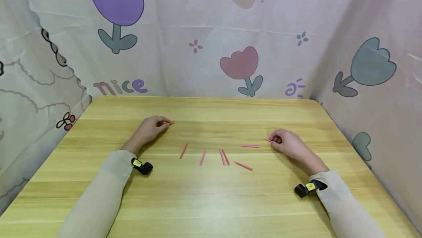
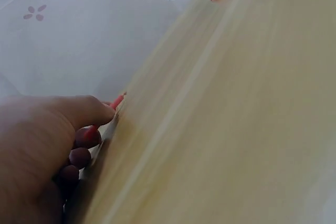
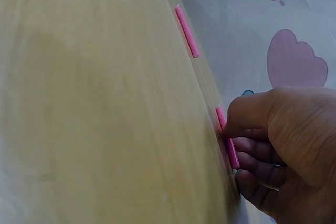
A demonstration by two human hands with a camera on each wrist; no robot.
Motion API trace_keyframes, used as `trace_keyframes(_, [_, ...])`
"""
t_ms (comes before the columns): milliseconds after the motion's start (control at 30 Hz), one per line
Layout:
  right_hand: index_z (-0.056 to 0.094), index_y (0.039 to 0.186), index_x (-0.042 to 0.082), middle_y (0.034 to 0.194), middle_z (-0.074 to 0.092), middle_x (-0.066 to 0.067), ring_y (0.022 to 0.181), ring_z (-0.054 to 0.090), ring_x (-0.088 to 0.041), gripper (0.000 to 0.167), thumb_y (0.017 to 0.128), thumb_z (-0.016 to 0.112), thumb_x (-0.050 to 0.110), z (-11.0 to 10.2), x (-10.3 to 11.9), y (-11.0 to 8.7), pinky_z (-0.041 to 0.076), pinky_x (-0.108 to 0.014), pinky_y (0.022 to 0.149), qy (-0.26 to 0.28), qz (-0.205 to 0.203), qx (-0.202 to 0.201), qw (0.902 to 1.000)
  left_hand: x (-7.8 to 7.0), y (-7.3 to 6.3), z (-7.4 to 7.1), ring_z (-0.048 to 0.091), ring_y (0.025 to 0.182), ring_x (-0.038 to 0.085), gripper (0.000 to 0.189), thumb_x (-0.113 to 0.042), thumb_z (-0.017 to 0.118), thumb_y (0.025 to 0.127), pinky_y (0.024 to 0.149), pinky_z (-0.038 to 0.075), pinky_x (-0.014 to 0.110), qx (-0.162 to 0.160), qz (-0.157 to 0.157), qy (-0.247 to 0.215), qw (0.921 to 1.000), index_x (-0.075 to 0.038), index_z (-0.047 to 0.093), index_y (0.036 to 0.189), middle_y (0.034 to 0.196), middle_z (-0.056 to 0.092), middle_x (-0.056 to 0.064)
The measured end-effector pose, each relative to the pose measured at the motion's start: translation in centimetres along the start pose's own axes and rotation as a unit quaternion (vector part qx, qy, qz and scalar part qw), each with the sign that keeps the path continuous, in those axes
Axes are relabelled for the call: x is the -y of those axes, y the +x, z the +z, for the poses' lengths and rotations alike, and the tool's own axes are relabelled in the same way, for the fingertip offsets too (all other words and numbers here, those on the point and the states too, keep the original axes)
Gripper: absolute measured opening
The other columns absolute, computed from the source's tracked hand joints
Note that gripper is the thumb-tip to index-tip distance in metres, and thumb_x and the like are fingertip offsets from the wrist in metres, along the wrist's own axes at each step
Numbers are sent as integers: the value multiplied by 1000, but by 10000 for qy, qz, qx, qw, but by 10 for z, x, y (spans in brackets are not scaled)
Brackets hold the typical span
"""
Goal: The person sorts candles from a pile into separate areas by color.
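My left hand (image 1: 149,129), at the left rear of the table, pinches a thin red candle (image 2: 119,100) between thumb and fingers; its wick end pokes out past the thumb. On the right side, my right hand (image 1: 290,145) holds a pink candle (image 3: 232,154) by thumb and fingertips, low over the tabletop. Just left of that hand lies another pink candle (image 1: 250,146), its wick showing in the right wrist view. Between the hands are more candles: an orange-red one (image 1: 183,151), a pink one (image 1: 202,157), a close pink (image 1: 222,156) and orange (image 1: 226,157) pair, and a slanted orange one (image 1: 243,166).
The wooden table (image 1: 197,205) runs back to a patterned cloth (image 1: 184,62) hanging behind it and along both sides. Small black cameras sit on the left cuff (image 1: 142,166) and the right cuff (image 1: 310,188).
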State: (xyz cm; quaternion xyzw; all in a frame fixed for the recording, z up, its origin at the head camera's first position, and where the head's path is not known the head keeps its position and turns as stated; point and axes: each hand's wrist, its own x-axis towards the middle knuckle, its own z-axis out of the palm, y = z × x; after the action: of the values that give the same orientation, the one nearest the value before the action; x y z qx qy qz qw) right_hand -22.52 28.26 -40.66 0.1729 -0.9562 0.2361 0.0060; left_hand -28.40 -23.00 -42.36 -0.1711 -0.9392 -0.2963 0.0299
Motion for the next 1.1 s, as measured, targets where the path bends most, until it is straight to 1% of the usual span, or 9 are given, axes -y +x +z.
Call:
trace_keyframes(167, [68,94,8,81,59,2,73,52,-13,7,87,69,7,-2,1,0,44,-32,67,21,-3,47,10000,-2,-1,1,52,81,22,21,-18,64,96,74,41,38,17,98,25,9999,-11,75,112,94,63,7])
trace_keyframes(300, [68,92,8,79,59,2,72,52,-13,7,86,70,7,-2,2,0,44,-32,65,45,19,97,9999,-3,-2,2,52,82,21,19,-18,64,96,75,41,38,26,99,-84,9999,-13,76,111,94,61,5])
trace_keyframes(500, [66,91,9,79,58,2,71,51,-13,8,84,70,7,-3,2,0,43,-32,66,-1,21,171,9999,-3,-5,3,56,88,23,17,-18,66,95,78,44,41,-38,117,-208,9997,-13,77,107,97,61,6])
trace_keyframes(733, [65,87,10,75,57,2,68,50,-13,7,82,70,7,-4,2,-1,42,-30,63,-74,-6,300,9995,-2,-6,6,57,92,24,20,-21,68,94,83,47,44,-75,106,-242,9996,-11,76,109,98,62,6])
trace_keyframes(833, [65,87,11,74,56,3,67,50,-12,6,83,69,8,-4,2,-2,41,-29,63,-106,-5,292,9995,-2,-5,7,57,91,24,20,-21,68,94,82,46,44,-75,134,-185,9997,-10,75,109,98,62,6])
trace_keyframes(967, [65,87,10,75,56,4,68,50,-12,4,86,69,11,-2,2,-1,41,-30,63,-73,-20,237,9997,-1,-5,8,56,91,23,20,-20,67,94,82,45,43,-92,149,-122,9998,-10,75,110,99,63,6])
trace_keyframes(1100, [65,90,9,75,56,4,69,50,-13,7,91,67,15,-1,1,0,41,-30,64,-30,-41,210,9998,0,-6,9,56,90,23,20,-19,67,94,81,45,42,-131,122,-126,9998,-10,75,110,98,62,6])
